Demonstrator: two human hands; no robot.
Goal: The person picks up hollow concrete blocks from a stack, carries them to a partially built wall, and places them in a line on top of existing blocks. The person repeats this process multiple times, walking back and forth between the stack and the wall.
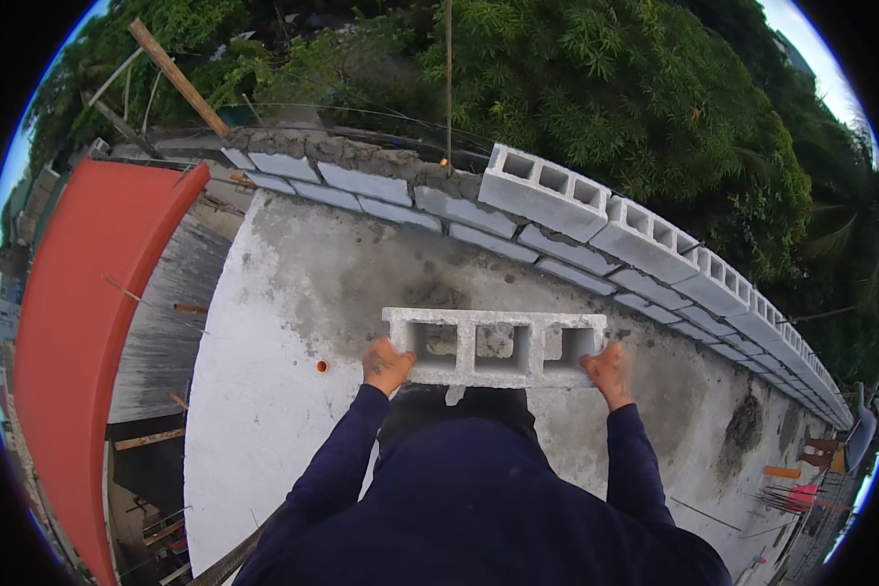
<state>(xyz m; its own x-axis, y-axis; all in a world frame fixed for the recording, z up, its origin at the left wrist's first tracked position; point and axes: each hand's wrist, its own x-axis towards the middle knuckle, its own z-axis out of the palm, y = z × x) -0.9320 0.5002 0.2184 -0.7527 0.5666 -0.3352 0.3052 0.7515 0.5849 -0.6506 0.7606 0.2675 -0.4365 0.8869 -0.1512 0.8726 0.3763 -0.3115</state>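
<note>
Concrete slab (pixel 264 303) underfoot, with orange pipe stub (pixel 322 366) at left. Ahead, low block wall (pixel 364 183): grey mortar (pixel 347 151) along its left top, hollow blocks (pixel 647 249) in a row along its right, upright rod (pixel 448 78) between; trees (pixel 596 88) beyond. Holds three-celled block (pixel 467 347) above slab, short of wall; pinches its opposite ends with left hand (pixel 388 364) and right hand (pixel 608 372), grip partly hidden.

Soft, even daylight reaches the grey three-celled hollow concrete block (pixel 467 349), which looks fairly sharp. Beyond it to the far right, pale overcast sky (pixel 838 83) washes out. Just beyond the block, the long grey concrete-block wall (pixel 576 252) bends into a fisheye arc. Below the block, the dark navy long-sleeved top (pixel 498 488) loses fold detail.
</note>
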